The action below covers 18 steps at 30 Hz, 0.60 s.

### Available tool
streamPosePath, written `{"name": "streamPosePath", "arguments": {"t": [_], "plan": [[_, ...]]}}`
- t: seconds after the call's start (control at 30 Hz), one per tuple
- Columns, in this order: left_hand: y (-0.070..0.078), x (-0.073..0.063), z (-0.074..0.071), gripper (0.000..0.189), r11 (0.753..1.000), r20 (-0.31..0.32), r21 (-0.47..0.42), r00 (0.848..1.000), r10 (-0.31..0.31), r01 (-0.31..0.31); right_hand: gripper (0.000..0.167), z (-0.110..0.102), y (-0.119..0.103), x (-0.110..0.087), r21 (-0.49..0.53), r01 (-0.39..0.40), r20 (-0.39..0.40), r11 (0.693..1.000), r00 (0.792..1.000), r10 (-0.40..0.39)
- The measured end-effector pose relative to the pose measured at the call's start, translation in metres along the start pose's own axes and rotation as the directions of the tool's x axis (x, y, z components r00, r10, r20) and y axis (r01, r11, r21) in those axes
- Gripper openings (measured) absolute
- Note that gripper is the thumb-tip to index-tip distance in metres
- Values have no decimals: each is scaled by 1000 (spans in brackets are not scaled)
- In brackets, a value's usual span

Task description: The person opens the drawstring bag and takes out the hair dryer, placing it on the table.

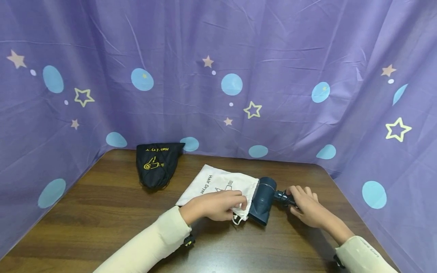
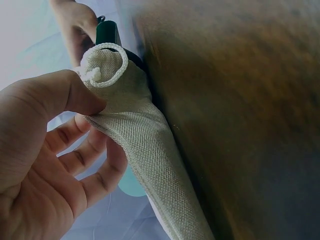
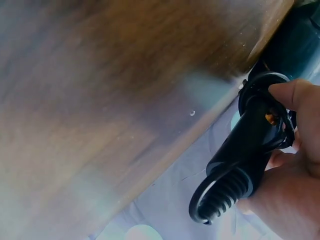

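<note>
A dark teal hair dryer [image 1: 262,199] lies on the table at the mouth of a white drawstring bag [image 1: 198,185] printed "Hair Dryer". My left hand [image 1: 221,205] pinches the edge of the bag near its mouth, thumb on top in the left wrist view, with the looped white cord [image 2: 120,74] just beyond. With my right hand [image 1: 308,207] I grip the dryer's handle [image 3: 245,135], where a thin black cord wraps round it and a ribbed cable sleeve sticks out at the end.
Toward the back left of the wooden table [image 1: 112,197] lies a black drawstring bag [image 1: 157,167] with yellow "Hair Dryer" print. A purple curtain [image 1: 177,102] with stars and blue dots hangs behind the table and along both sides.
</note>
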<state>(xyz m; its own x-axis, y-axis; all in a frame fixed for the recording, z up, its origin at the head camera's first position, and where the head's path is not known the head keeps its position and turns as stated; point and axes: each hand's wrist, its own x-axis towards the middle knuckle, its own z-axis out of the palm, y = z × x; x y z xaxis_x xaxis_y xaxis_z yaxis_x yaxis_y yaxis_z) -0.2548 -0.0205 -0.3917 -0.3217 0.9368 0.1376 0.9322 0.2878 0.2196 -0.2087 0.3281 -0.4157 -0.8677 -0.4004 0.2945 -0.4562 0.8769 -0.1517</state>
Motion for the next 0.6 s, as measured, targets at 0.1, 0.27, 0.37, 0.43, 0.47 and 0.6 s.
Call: {"name": "streamPosePath", "arguments": {"t": [0.1,0.27,0.37,0.43,0.47,0.6], "plan": [[0,0,0,36,1000,4,-2,1000,-3,3,40,-2,-1,1,-4,-3,12,1000,1000,3],[-1,-1,0,36,1000,-2,-6,1000,1,-1,41,-5,0,2,-20,3,14,1000,1000,-3],[-1,-1,1,36,1000,-5,-6,1000,7,-7,41,-5,2,1,-28,13,5,1000,1000,-13],[-1,-1,1,36,1000,-5,-4,1000,8,-8,42,-5,4,0,-27,15,1,1000,1000,-15],[-1,-1,1,36,1000,-5,-4,1000,7,-7,42,-6,5,0,-24,15,-2,1000,1000,-15],[-1,-1,0,37,1000,0,-3,1000,-2,2,42,-11,7,0,4,-2,1,1000,1000,2]]}}
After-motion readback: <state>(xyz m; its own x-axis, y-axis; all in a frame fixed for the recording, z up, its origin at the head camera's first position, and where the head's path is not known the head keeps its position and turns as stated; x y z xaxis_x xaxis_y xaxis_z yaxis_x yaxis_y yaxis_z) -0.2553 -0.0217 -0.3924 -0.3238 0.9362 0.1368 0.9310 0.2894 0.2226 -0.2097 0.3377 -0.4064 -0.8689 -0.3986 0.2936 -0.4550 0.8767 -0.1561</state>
